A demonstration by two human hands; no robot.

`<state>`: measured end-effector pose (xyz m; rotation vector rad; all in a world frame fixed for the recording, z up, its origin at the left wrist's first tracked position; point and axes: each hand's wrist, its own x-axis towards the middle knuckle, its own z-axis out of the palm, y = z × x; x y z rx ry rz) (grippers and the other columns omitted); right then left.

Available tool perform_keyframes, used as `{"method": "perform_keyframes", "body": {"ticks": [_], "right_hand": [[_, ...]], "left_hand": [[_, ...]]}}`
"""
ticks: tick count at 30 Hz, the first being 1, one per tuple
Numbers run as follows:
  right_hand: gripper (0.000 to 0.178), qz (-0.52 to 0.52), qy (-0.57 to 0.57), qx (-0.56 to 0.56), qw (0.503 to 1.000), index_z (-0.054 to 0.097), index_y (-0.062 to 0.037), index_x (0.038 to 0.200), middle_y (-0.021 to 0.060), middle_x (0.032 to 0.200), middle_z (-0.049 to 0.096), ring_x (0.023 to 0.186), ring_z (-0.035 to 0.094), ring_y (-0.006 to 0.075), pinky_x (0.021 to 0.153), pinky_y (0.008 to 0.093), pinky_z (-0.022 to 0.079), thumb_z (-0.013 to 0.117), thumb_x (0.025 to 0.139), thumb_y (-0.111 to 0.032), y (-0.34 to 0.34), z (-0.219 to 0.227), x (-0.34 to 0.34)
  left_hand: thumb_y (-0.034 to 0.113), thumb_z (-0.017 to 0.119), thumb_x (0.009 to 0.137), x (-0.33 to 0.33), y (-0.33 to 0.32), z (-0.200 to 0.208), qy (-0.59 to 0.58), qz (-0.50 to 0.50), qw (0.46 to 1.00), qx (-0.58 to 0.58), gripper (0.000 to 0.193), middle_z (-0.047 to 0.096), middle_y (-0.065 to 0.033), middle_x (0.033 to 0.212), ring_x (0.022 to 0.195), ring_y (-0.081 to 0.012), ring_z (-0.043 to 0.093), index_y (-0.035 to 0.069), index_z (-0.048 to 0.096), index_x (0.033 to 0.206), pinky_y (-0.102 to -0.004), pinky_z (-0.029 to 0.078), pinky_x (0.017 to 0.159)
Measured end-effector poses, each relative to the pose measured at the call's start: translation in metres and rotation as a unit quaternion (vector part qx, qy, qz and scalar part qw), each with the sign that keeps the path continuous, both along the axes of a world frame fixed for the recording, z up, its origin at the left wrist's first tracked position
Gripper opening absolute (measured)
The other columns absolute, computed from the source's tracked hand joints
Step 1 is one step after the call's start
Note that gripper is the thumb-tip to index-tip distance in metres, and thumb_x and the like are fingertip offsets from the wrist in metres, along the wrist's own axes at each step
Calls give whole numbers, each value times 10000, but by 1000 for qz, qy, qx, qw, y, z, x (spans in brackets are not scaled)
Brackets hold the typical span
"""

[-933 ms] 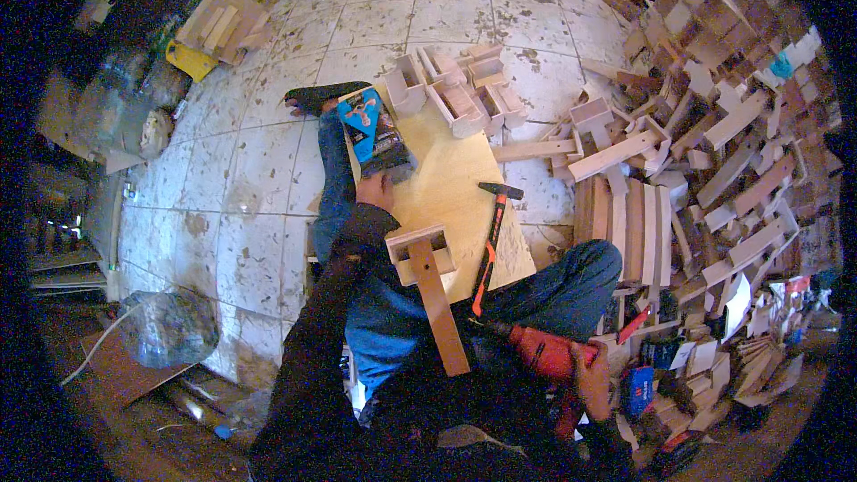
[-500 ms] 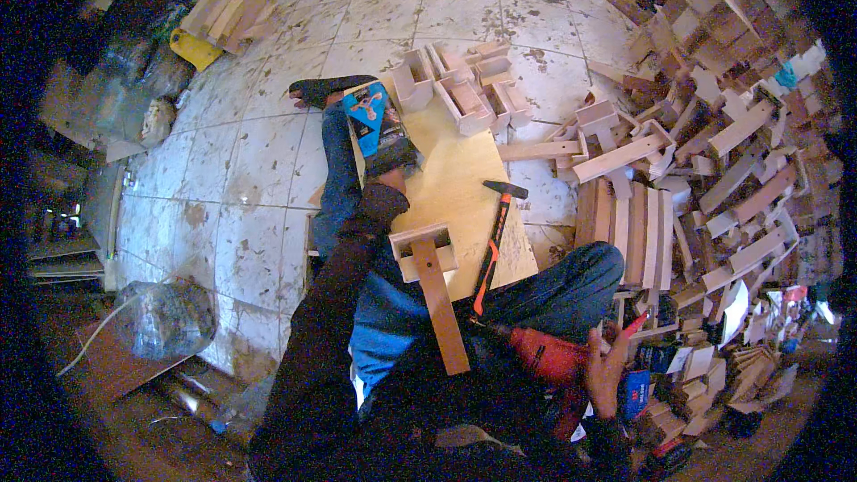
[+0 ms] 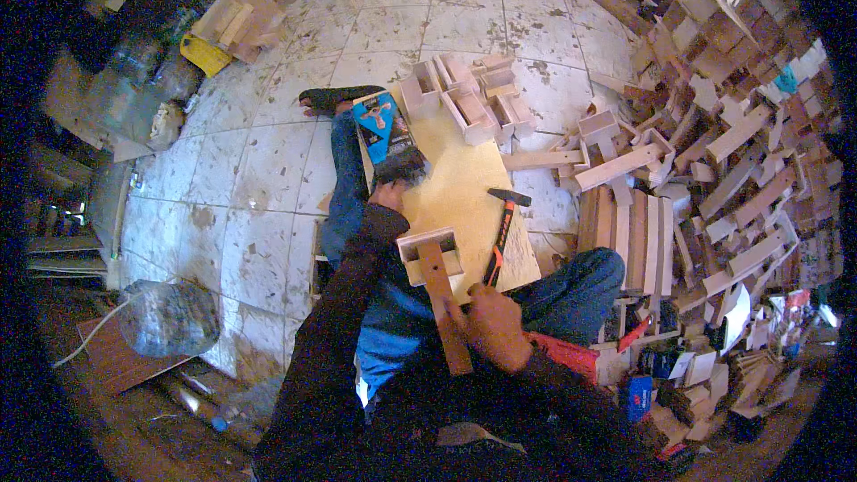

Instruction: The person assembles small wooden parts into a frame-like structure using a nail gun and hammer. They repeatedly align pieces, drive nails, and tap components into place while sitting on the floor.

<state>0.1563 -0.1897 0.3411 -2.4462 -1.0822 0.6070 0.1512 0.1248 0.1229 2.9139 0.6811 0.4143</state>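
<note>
Head view: hammer (image 3: 502,236), lower end hidden

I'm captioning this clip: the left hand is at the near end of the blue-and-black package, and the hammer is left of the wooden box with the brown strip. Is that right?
Not quite: the head view shows the hammer to the right of the wooden box, not left. The left hand is indeed at the near end of the package.
</note>
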Motion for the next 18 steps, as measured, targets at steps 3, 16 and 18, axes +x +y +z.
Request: {"method": "perform_keyframes", "body": {"ticks": [3,16,18], "right_hand": [[348,99,34,14,994,583,-2,960,207,716,625,645,616,397,568,511,497,585,843,-330,23,-18,0],[429,-41,42,177,982,574,91,856,241,698,619,653,625,412,608,471,505,651,835,-331,51,-10,39],[417,-44,15,241,969,540,98,896,238,707,623,658,629,409,606,453,510,654,839,-299,59,-6,50]], "left_hand": [[81,506,805,-5,2,1,-6,46,999,-16,251,625,-147,979,836,-374,626,93,600,1038,-471,539,665],[123,552,810,-4,3,22,46,97,994,-7,258,637,-163,913,814,-371,648,81,545,1064,-462,548,623],[123,594,777,-8,6,34,112,100,987,-64,305,647,-160,875,790,-379,650,88,560,1078,-459,548,638]]}}
